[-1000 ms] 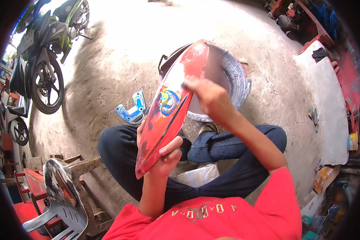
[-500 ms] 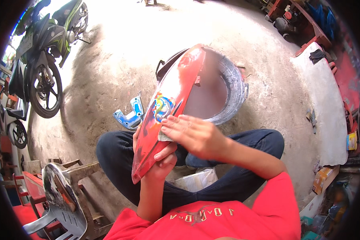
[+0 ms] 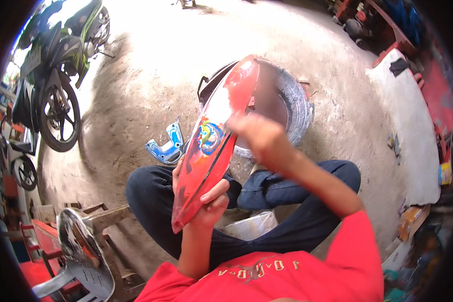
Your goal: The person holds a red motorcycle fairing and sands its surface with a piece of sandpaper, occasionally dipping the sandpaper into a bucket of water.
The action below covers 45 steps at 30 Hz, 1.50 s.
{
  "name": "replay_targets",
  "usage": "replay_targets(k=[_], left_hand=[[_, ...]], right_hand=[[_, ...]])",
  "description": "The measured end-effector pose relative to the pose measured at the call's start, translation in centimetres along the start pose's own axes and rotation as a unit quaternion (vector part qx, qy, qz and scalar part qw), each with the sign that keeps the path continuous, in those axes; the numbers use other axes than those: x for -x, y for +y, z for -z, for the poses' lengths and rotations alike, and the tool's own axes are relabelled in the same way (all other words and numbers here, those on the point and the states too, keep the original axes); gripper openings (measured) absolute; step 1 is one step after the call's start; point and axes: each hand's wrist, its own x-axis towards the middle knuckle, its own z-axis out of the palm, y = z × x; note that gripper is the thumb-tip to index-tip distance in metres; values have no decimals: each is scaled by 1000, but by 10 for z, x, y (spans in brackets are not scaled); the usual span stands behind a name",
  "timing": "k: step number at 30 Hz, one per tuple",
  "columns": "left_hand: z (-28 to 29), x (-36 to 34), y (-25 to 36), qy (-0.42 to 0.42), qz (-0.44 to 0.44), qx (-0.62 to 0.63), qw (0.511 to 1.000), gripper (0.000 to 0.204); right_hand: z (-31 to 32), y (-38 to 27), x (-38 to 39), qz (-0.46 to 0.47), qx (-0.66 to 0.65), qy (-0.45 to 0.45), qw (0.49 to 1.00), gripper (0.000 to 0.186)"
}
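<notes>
A long red motorcycle body panel, with a multicoloured worn patch and a dark stripe, slants away from me. My left hand is wrapped round its near end, the thumb side at the left edge and fingers at the right. My right hand is at the panel's right edge, beside the coloured patch. Motion smears its fingers, so any pad or sheet under them cannot be made out. Behind the panel stands a round grey tub of brownish liquid, partly covered by the panel's far end.
A blue and white curved part lies on the concrete floor left of the panel. A whitish block sits between my crossed legs. Parked motorcycles stand at the left, with a worn plastic chair nearer. A white slab runs along the right.
My right hand has moved up and right from the panel's middle, where it pressed a small greyish sheet, to its right edge. The left hand keeps its hold, and the view has shifted slightly.
</notes>
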Motion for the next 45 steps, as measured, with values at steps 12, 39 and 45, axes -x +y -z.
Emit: replay_targets(k=[12, 39, 45], left_hand=[[-4, 0, 1, 23, 12, 15, 1000, 60], [2, -2, 4, -22, 3, 12, 1000, 62], [-1, -2, -3, -12, 7, -19, 1000, 61]], right_hand=[[3, -21, -1, 77, -25, -3, 997, 28], [4, -23, 1, 112, -29, -8, 993, 36], [4, 20, -13, -17, 29, -3, 999, 35]])
